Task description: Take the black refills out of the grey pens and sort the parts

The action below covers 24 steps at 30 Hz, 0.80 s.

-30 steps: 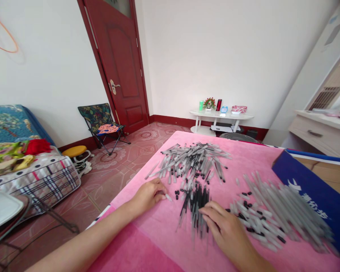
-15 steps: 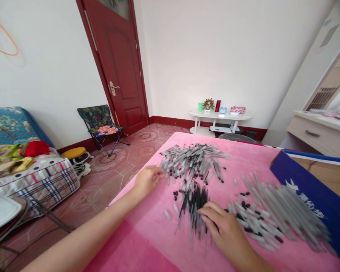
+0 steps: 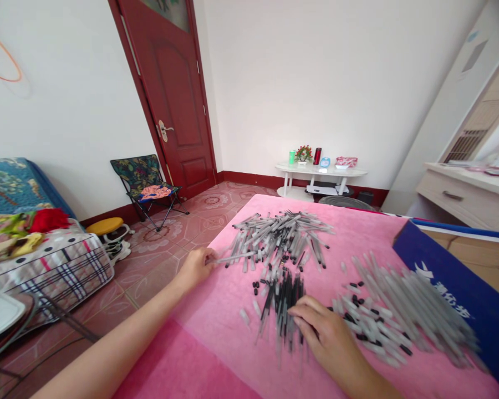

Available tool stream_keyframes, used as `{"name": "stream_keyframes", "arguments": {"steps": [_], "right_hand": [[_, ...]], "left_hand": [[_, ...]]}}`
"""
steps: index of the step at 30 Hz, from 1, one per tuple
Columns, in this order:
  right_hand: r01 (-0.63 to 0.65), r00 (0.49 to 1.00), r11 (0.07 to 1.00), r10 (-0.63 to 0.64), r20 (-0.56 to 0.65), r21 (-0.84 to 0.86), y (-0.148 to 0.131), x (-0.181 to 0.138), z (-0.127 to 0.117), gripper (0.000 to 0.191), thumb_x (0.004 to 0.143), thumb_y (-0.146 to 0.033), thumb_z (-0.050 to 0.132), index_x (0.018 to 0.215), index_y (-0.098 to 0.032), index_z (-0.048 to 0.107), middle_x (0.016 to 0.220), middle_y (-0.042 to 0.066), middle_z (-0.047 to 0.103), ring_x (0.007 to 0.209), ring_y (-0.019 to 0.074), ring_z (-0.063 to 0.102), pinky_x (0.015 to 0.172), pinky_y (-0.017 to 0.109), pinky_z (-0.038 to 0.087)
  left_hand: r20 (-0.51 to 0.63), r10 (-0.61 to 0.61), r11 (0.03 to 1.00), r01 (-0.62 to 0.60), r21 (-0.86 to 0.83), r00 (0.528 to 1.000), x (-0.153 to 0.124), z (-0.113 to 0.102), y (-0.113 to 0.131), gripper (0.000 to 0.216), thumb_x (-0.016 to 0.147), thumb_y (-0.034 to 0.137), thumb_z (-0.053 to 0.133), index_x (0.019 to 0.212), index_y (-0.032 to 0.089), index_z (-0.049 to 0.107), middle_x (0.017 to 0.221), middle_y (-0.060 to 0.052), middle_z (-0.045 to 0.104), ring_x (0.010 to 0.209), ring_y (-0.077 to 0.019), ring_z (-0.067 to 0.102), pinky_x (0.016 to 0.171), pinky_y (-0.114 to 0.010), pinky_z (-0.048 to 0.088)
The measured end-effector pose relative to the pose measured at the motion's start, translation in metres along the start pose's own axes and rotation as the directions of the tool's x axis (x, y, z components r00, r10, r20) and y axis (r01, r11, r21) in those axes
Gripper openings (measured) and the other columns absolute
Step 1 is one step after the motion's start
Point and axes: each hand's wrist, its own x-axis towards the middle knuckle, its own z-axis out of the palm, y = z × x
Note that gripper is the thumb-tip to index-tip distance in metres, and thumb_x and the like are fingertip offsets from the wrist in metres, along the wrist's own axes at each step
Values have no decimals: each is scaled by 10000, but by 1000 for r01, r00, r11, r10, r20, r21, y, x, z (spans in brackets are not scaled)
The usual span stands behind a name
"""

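Observation:
My left hand [image 3: 197, 270] pinches one end of a grey pen [image 3: 235, 257], which points right toward the heap of pens [image 3: 280, 230] on the pink cloth. My right hand [image 3: 322, 327] is closed, its thumb and fingertips at the edge of a pile of dark pen refills [image 3: 289, 296]; whether a refill is between them is hidden. Right of that hand lie many white pen caps [image 3: 378, 332] with black ends. Beyond them, a row of clear grey pen barrels [image 3: 424, 305] is stacked side by side. A few black plugs [image 3: 255, 288] lie left of the refills.
A blue cardboard box [image 3: 453, 288] stands at the table's right edge. The pink cloth [image 3: 366, 233] covers the table. On the floor beyond are a folding chair [image 3: 147, 180], a yellow stool [image 3: 105, 226] and a low white table [image 3: 322, 169] by the wall.
My left hand has drawn back left from the heap, and a pen now shows in its fingers. My right hand has barely moved.

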Motion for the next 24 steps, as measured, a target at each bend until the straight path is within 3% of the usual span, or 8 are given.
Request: {"name": "stream_keyframes", "arguments": {"steps": [3, 7, 13, 15, 17, 19, 21, 24], "right_hand": [[-3, 999, 999, 4, -40, 32, -2, 0, 0, 246, 855, -181, 372, 913, -220, 608, 881, 46, 564, 766, 142, 560, 717, 261, 424], [-65, 981, 981, 96, -168, 181, -5, 4, -4, 190, 833, -233, 437, 941, -209, 592, 852, 41, 574, 729, 142, 550, 676, 262, 433], [-155, 864, 756, 416, -284, 636, -10, 13, -35, 541, 760, -355, 557, 1234, -215, 338, 779, -2, 552, 447, 75, 461, 407, 205, 387], [-150, 825, 702, 476, -303, 696, -9, 12, -48, 422, 765, -360, 555, 1136, -191, 447, 627, -36, 520, 414, 72, 435, 388, 191, 365], [-107, 780, 670, 515, -355, 735, -5, 11, -59, 212, 768, -340, 561, 880, -160, 563, 498, -55, 458, 403, 64, 406, 395, 178, 346], [-3, 708, 602, 565, -423, 799, 1, 10, -69, 184, 766, -321, 564, 688, -155, 543, 474, -54, 446, 394, 50, 373, 389, 168, 321], [100, 644, 483, 635, -427, 870, 8, 10, -78, 203, 760, -318, 557, 638, -161, 513, 530, -43, 482, 406, 48, 384, 386, 166, 324], [56, 651, 310, 710, -270, 949, 12, 10, -84, 204, 747, -333, 541, 634, -168, 502, 648, -8, 550, 506, 87, 490, 439, 193, 400]], "left_hand": [[-36, -13, 983, 6, -184, 999, -11, -6, 16, 161, 699, 269, 545, 777, 145, 611, 645, -10, 581, 572, -121, 496, 533, -222, 351], [143, 24, 826, 61, -561, 989, -20, -5, 61, 205, 688, 314, 584, 777, 130, 599, 652, -14, 583, 529, -101, 480, 501, -210, 364], [66, 318, 862, -259, -436, 946, -24, 17, 132, 86, 685, 226, 604, 712, 162, 655, 691, -25, 614, 675, -138, 533, 615, -229, 377], [42, 383, 841, -329, -430, 923, -21, 26, 146, 71, 676, 208, 618, 714, 176, 668, 700, -28, 623, 715, -150, 544, 652, -240, 385], [77, 362, 789, -261, -557, 929, -16, 33, 156, 104, 692, 231, 611, 744, 173, 680, 710, -37, 635, 692, -149, 557, 637, -243, 407], [184, 260, 642, -27, -766, 948, -9, 40, 162, 180, 725, 276, 586, 810, 148, 679, 731, -58, 647, 641, -137, 572, 589, -237, 435], [343, 167, 342, 272, -900, 924, -2, 45, 166, 225, 747, 265, 574, 903, 123, 652, 800, -83, 661, 657, -128, 601, 599, -227, 464], [482, 187, -118, 506, -854, 856, 3, 52, 171, 284, 730, 130, 593, 1014, 115, 591, 945, -109, 654, 832, -134, 621, 755, -223, 466]]}}
